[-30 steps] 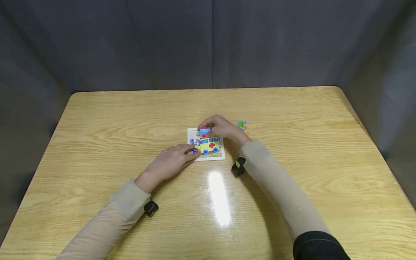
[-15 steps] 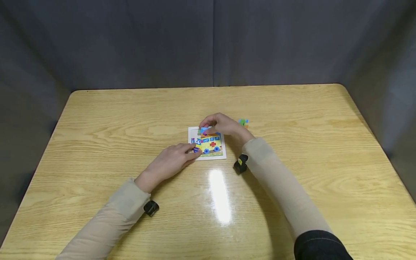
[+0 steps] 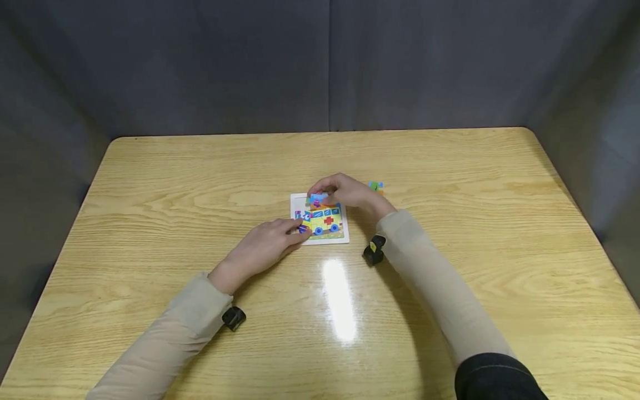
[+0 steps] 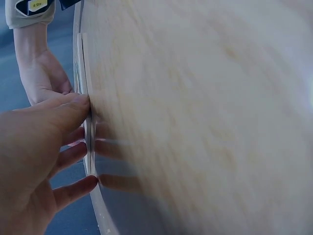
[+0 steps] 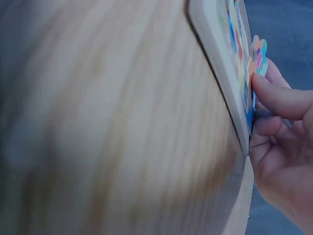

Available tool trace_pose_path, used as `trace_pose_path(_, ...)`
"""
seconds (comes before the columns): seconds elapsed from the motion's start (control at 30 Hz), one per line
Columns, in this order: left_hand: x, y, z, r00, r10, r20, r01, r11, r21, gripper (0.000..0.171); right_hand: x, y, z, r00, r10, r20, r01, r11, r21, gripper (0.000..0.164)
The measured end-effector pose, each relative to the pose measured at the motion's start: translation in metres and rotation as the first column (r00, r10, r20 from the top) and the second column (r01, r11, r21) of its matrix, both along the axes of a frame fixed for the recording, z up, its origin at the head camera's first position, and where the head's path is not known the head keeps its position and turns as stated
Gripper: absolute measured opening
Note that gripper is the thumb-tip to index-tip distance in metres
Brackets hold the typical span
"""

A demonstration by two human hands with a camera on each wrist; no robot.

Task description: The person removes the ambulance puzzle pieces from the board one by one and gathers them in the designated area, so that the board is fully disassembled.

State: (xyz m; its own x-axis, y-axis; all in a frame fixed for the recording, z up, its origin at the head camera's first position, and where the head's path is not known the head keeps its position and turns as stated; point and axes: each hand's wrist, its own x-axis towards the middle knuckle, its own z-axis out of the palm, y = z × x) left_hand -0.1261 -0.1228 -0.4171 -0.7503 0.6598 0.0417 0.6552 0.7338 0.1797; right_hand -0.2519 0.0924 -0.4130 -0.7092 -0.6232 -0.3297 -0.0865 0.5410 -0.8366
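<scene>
A small jigsaw puzzle in a white-edged tray (image 3: 345,238) lies on the table, its assembled part picturing a yellow ambulance (image 3: 325,221). My right hand (image 3: 347,191) pinches a blue and orange puzzle piece (image 3: 316,200) between thumb and fingers at the tray's upper part. In the right wrist view this piece (image 5: 260,55) stands tilted above the tray's surface. My left hand (image 3: 267,244) rests at the tray's left side, thumb and fingertips on the pieces and the rim. The left wrist view shows its fingers (image 4: 73,188) spread along the tray edge.
Another puzzle piece (image 3: 376,186), green, blue and orange, lies on the table behind my right wrist, partly hidden. The wooden table (image 3: 200,183) reaches to dark curtains (image 3: 250,66) at the back and sides. Black cameras (image 3: 233,318) sit on both wrists.
The pinched piece has shifted slightly and sits squarer above the ambulance's roof. The right hand stays close to the same spot; the left hand holds still. The head view has tilted a little.
</scene>
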Motion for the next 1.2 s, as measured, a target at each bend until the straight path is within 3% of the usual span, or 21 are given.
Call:
trace_pose_path(0.57, 0.002, 0.000, 0.001, 1.000, -0.011, -0.009, 0.011, 1.000, -0.007, 0.034, 0.000, 0.004, 0.000, 0.996, -0.018, 0.092, 0.021, 0.999, -0.028, 0.042)
trace_pose_path(0.93, 0.003, 0.001, 0.002, 1.000, -0.015, -0.026, 0.015, 1.000, -0.004, 0.032, 0.002, 0.006, 0.000, 0.999, 0.007, 0.041, -0.006, 1.000, -0.029, 0.037)
trace_pose_path(1.2, 0.006, 0.030, 0.008, 0.999, 0.005, -0.035, -0.010, 0.990, -0.143, 0.027, 0.003, 0.007, -0.002, 0.998, -0.007, 0.058, 0.010, 0.999, -0.052, 0.031)
